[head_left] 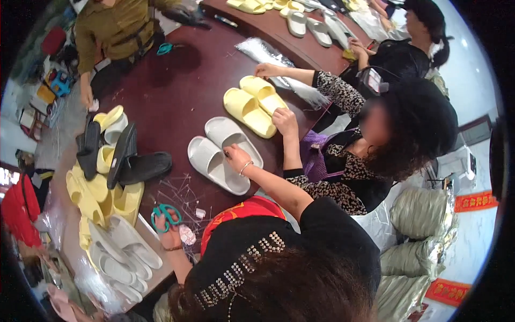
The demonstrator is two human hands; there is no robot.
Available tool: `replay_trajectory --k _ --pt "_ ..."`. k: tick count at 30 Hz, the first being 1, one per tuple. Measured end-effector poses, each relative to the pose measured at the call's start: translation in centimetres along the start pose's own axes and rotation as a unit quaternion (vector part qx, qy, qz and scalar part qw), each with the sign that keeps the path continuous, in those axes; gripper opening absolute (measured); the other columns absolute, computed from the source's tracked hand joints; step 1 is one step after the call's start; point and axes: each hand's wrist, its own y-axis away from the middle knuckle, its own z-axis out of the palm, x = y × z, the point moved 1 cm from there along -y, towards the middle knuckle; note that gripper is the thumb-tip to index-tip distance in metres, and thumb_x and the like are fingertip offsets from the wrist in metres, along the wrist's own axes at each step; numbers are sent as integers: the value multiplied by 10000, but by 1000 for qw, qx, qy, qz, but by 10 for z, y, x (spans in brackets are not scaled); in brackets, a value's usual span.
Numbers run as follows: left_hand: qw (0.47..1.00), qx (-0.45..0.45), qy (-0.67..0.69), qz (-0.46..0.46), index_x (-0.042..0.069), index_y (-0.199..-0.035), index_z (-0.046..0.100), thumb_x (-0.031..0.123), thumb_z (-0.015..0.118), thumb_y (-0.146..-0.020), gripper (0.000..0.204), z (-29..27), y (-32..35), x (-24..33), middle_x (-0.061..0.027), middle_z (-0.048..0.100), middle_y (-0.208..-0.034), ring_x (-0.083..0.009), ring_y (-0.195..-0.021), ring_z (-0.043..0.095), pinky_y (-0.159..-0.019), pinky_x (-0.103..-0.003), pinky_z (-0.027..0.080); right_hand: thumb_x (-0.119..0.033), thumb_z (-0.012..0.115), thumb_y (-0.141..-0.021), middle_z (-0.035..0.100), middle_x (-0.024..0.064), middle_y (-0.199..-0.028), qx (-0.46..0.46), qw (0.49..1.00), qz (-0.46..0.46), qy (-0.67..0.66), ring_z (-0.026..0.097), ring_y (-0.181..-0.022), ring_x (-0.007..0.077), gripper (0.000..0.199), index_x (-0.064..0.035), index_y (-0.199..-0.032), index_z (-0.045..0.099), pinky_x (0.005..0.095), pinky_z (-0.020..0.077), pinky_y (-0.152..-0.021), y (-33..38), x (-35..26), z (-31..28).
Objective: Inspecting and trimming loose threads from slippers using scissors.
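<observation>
A pair of light grey slippers lies side by side on the dark red table, straps toward the far left. My right hand has its fingers bunched at the strap opening of the nearer slipper; their tips are partly hidden. To the left, near the table's front edge, my left hand is closed around scissors with teal handles. A small pinkish-white piece sits right beside that hand. Thin clear plastic strands are scattered just beyond the scissors.
A pile of yellow, black and grey slippers fills the left side. On the right, a co-worker's hands touch yellow slippers. Another person stands across the table, near a second teal scissors. Bundled clear strands lie beyond.
</observation>
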Motion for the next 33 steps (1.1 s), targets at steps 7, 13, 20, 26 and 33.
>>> replay_trajectory --k 7,13,20,26,33 --pt "993 -31 -115 -8 52 -1132 428 112 575 -753 411 66 -11 3 -26 506 -773 -91 -636 476 -551 -209 392 -90 515 -723 553 180 -894 100 987 -123 -8 542 -828 318 266 -57 -984 549 387 446 -701 -1 16 -19" --pt "966 -64 -249 -20 16 -1167 410 128 589 -744 473 70 -5 0 -30 525 -796 -89 -668 506 -593 -220 419 -123 550 -725 603 153 -805 -23 997 -67 26 585 -750 272 215 -72 -928 598 351 465 -642 5 -10 -49" --pt "954 -127 -270 -20 6 -1190 385 126 586 -740 508 87 4 -5 -69 558 -873 -110 -755 535 -668 -238 444 -153 588 -709 601 133 -741 -55 990 -53 -115 579 -701 291 194 -41 -867 601 370 457 -632 14 -28 -71" --pt "873 -257 -405 -83 14 -1272 304 185 598 -714 654 92 -17 -35 -86 542 -966 -134 -816 541 -717 -249 448 -101 592 -697 568 119 -715 -43 985 -154 -61 547 -693 295 122 -45 -805 596 379 436 -649 27 -25 -71" --pt "746 -379 -493 -239 28 -1268 326 173 604 -707 643 127 -42 -58 -71 537 -950 -105 -816 522 -688 -238 449 -68 591 -680 554 117 -735 17 987 -159 -30 523 -726 307 80 -56 -758 580 378 422 -672 38 -24 -91"
